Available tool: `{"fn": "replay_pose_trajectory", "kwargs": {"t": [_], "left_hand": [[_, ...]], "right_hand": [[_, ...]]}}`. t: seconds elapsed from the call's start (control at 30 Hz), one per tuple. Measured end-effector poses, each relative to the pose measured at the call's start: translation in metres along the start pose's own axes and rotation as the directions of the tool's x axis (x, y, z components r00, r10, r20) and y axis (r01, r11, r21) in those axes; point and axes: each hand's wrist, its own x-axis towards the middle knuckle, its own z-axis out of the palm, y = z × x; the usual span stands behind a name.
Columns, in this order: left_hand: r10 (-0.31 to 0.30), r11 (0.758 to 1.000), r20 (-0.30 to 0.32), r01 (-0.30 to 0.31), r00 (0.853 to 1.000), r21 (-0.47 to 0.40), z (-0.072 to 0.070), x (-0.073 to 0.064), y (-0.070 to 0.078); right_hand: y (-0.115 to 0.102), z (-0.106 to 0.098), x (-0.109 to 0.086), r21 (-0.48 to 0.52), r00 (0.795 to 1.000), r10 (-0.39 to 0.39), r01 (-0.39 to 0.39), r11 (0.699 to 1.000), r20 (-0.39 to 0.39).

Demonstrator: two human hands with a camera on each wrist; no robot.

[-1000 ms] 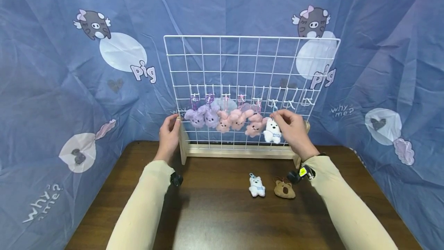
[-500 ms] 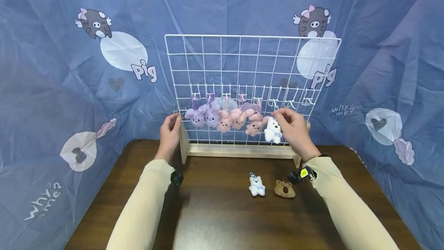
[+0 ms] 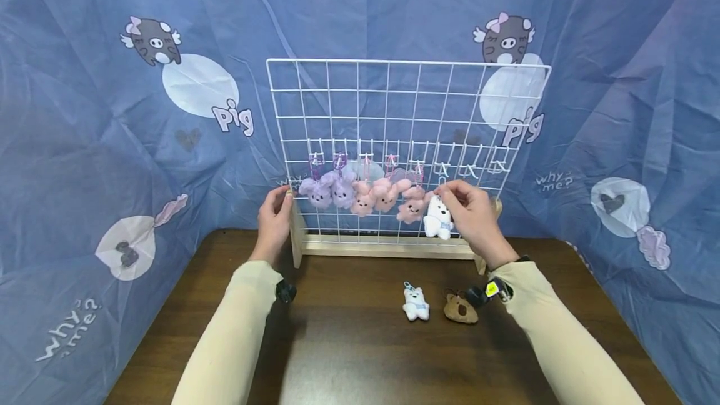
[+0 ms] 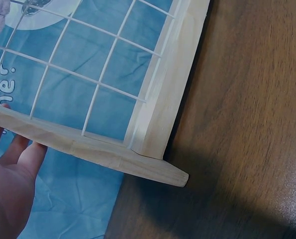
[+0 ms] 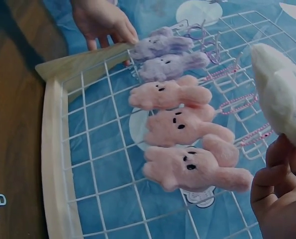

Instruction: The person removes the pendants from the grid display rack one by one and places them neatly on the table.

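From the head camera, a white wire grid rack stands on the dark brown wooden table; in front of the rack's right half, the person's right hand has a narrow grip, thumb and fingers pinching the top of a small white plush bear charm; the charm's light blue loop shows above the fingers, close by the rack's row of white metal hooks, though I can't tell whether it touches one; at the rack's left end the left hand grips the pale wooden upright; two fluffy purple plush charms hang on the rack's left part, three pink long-eared plush charms along its middle; before the rack lie a second white plush bear and, right of it, a brown plush bear head; blue printed cloth hangs behind the rack.

From the left wrist, the left hand's fingers lie against the upright's outer side; the rack's pale wooden base bar meets that upright.

From the right wrist, the held bear shows close up, beside the rack's pink charms; pink beaded chains run from those to the hooks.
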Motion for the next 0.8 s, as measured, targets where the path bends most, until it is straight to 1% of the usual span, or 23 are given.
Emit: {"fn": "replay_pose_trajectory", "kwargs": {"t": [0.13,0.27,0.37,0.53,0.7,0.8], "left_hand": [[0.014,1.0,-0.008,-0.014,1.0,-0.004,0.0,0.006,-0.015],[0.031,1.0,-0.02,-0.031,0.999,0.005,0.0,0.008,-0.023],[0.036,0.999,-0.024,-0.036,0.999,0.015,0.0,0.008,-0.024],[0.028,0.999,-0.026,-0.027,0.999,0.028,0.0,0.008,-0.024],[0.028,0.999,-0.019,-0.028,0.999,0.019,0.0,0.009,-0.023],[0.028,1.0,-0.018,-0.028,0.999,0.013,-0.001,0.009,-0.022]], "right_hand": [[0.003,0.006,-0.005,0.011,0.999,0.003,-0.003,1.0,0.037],[0.009,0.014,-0.011,0.012,0.998,0.002,-0.003,1.0,0.061],[0.013,0.021,-0.014,0.01,0.996,0.013,-0.013,1.0,0.093],[0.022,0.033,-0.02,0.007,0.986,0.036,-0.038,0.999,0.165],[0.037,0.045,-0.026,0.0,0.975,0.072,-0.074,0.997,0.209],[0.044,0.052,-0.031,0.007,0.969,0.081,-0.085,0.996,0.233]]}}
